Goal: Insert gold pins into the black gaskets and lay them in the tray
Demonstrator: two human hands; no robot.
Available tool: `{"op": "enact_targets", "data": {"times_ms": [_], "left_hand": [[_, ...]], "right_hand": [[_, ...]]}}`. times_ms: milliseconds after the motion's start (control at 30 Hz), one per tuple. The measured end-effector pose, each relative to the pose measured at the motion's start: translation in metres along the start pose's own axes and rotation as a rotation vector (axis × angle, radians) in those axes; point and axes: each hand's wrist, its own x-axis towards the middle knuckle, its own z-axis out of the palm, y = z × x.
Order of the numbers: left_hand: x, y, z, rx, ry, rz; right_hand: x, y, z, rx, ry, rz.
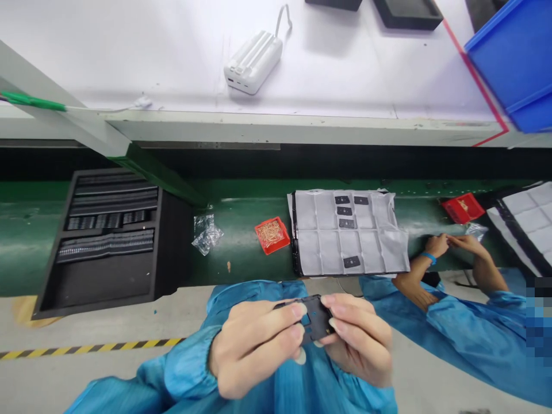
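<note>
My left hand (254, 345) and my right hand (357, 339) meet low in the middle of the view, both closed on a small flat black plastic part (317, 319) held between the fingertips. Blue sleeves cover both my arms. Just beyond my hands lies a grey sectioned tray (349, 233) on the green belt, with a few small black parts in its cells. A small red box (271, 234) of gold-coloured bits sits to the left of that tray.
A black tray (103, 241) of stacked black parts stands at left on the green conveyor (241, 247). A crumpled clear bag (206, 233) lies beside it. A white power bank (253, 62) rests on the far white table. A co-worker's hands (448, 244) work at right near another red box (462, 207). A blue bin (517, 57) sits top right.
</note>
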Motion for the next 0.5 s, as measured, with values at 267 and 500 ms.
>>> {"op": "enact_targets", "data": {"times_ms": [267,500], "left_hand": [[-0.002,0.011,-0.001,0.080,0.077,-0.010],[0.004,0.009,0.002,0.028,0.068,-0.060]], "right_hand": [[0.012,0.003,-0.020,-0.001,-0.227,-0.277],[0.019,0.008,-0.025,-0.048,-0.343,-0.420]]}}
